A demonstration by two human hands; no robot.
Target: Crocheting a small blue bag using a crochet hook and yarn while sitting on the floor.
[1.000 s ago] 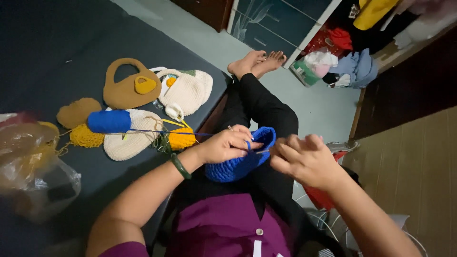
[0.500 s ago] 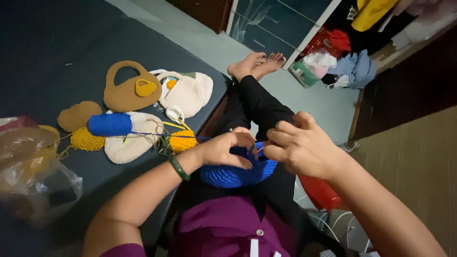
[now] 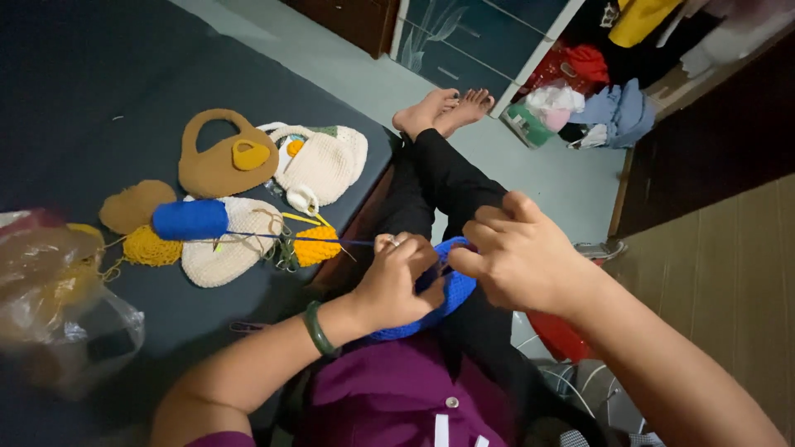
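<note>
From the head camera, looking down: the person sits at the edge of a dark mattress (image 3: 99,91), legs in black stretched out over the pale floor (image 3: 364,79). Both hands meet over the lap on a blue crochet piece (image 3: 447,294). The left hand (image 3: 396,285) has its fingers curled shut around the near edge of that piece; the right hand (image 3: 517,261) is closed too, thumb and fingers pinching the blue work where it meets the left hand. I cannot see a hook, as the hands cover that spot. A green bangle (image 3: 316,329) sits on the left wrist.

A thin blue strand (image 3: 290,238) runs taut from the left hand across to a blue yarn ball (image 3: 190,219) lying on a cream piece (image 3: 224,248). Near it are a tan bag (image 3: 219,157), a cream bag (image 3: 325,161), a yellow piece (image 3: 317,246) and a mustard piece (image 3: 151,246). A crumpled plastic bag (image 3: 58,306) lies at the left edge.

What could go wrong, as I judge it: the strand looks tight, so a sharp pull may roll the ball off the cream piece or drag it into the yellow bits and snag. The ball lies near the mattress edge, and if it drops to the floor the yarn could unwind. If the pinch slackens, the working loop may slip and stitches run back.
</note>
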